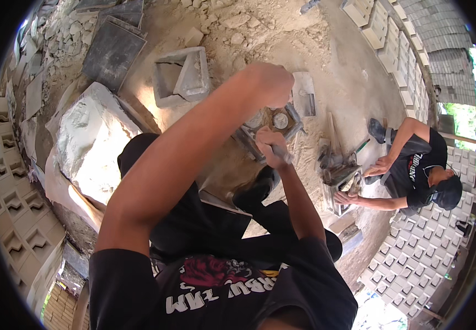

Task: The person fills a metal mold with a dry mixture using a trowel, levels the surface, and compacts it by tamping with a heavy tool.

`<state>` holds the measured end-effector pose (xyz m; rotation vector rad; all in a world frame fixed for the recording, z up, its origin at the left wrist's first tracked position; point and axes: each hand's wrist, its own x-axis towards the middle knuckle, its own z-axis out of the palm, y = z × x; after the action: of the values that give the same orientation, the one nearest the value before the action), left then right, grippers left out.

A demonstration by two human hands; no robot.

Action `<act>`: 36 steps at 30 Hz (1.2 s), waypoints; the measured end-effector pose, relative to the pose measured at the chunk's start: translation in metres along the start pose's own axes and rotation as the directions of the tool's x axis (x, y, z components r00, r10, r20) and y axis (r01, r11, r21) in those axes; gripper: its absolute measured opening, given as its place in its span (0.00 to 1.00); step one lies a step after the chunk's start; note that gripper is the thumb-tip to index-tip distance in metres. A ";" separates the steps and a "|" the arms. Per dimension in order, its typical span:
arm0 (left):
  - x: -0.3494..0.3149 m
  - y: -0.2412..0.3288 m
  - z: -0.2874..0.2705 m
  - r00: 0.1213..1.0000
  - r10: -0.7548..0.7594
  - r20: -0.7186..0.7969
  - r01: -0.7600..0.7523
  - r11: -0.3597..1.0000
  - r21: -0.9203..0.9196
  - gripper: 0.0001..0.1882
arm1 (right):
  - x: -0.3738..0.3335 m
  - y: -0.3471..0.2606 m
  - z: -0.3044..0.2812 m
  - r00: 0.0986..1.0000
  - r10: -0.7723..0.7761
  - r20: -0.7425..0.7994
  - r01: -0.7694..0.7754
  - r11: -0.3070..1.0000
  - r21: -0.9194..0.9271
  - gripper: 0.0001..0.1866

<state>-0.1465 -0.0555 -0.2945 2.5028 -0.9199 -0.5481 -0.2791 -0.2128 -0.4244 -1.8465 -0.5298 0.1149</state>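
Stretched across the middle, my left arm ends in my left hand (pixel 271 84), closed above the far edge of a dark metal mould (pixel 292 131). What that hand holds, if anything, is hidden. Nearer to me, my right hand (pixel 274 147) is wrapped round a short grey rod-like piece (pixel 283 154) over the mould's near side. Round pale discs (pixel 280 120) show inside the mould, partly covered by my hands. Just beyond it lies a flat pale plate (pixel 303 82) with a dark rectangular part.
A square grey block (pixel 203 74) with a diagonal bar sits beyond my left arm. Dark square plates (pixel 114 52) and a whitish sack (pixel 92 137) lie left. At right, another person (pixel 422 170) works at a mould (pixel 343 179). Pale patterned blocks (pixel 400 253) are stacked along the sides.
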 end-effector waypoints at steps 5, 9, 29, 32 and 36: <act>0.005 -0.005 0.003 1.000 0.024 -0.008 -0.024 0.999 0.037 0.12 | -0.003 -0.007 0.008 0.992 -0.121 -0.044 0.121 0.993 -0.013 0.10; -0.003 -0.012 -0.009 0.997 0.009 0.070 -0.007 1.000 -0.026 0.19 | 0.002 0.001 0.011 0.994 -0.100 -0.037 0.100 0.995 -0.003 0.10; 0.051 -0.033 0.031 0.978 0.049 0.205 -0.057 0.998 0.036 0.28 | -0.018 0.015 -0.059 0.576 0.413 -0.706 0.163 0.788 0.594 0.26; 0.062 -0.013 0.052 0.970 0.058 0.235 -0.092 0.986 0.139 0.29 | -0.017 -0.008 -0.126 0.448 0.635 -0.630 -0.068 0.727 0.684 0.26; 0.097 0.000 0.099 0.973 0.171 0.154 -0.188 0.977 0.105 0.29 | -0.033 0.025 -0.170 0.252 0.655 -0.713 -0.495 0.720 0.486 0.28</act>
<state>-0.1270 -0.1453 -0.3978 2.4749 -1.2542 -0.6384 -0.2439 -0.3818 -0.3957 -1.5709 0.9110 -0.2782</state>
